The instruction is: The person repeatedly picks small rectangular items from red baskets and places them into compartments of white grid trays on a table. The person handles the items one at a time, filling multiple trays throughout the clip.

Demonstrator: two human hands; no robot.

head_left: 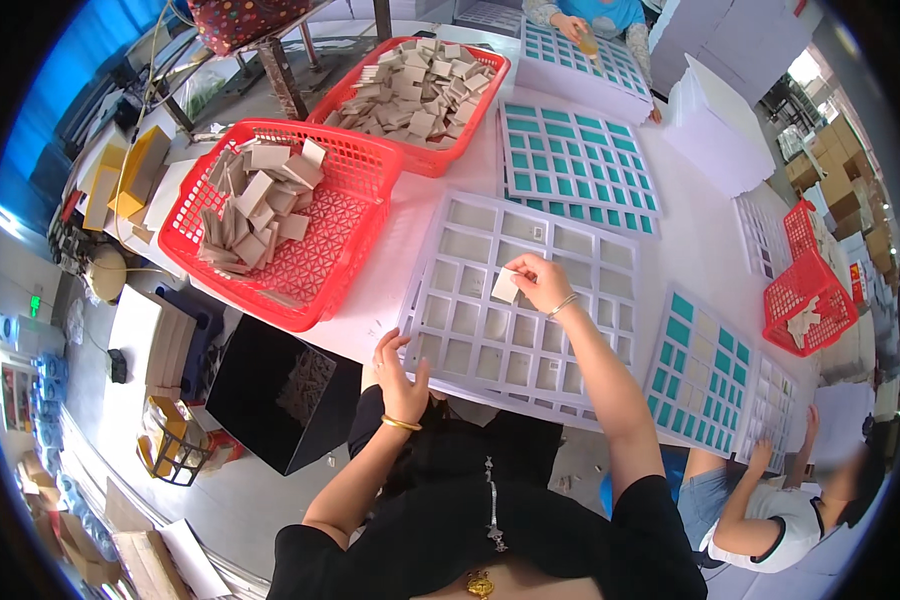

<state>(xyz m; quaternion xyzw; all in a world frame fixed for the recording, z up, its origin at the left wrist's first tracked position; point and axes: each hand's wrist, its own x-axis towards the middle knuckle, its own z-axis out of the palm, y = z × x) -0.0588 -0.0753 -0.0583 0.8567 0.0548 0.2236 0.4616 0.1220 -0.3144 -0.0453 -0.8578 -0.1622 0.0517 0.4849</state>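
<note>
My right hand (540,283) pinches a small pale square tile (505,286) between thumb and fingertips. It is above a white gridded tray (542,215) on the table in front of me. Greyish flat pieces seem to fill many of the tray's compartments, some with a small light mark. At the tray's near left corner is my left hand (400,378), fingers apart and nothing in it. Left of the tray, a red plastic basket (340,245) contains a loose heap of grey-beige tiles (260,205).
Another red basket (425,160) of tiles stands behind. Trays with teal compartments (578,165) are stacked at the back, and another teal tray (698,365) lies right. Co-workers sit at the far side and right. A black bin (265,395) stands below the table's left edge.
</note>
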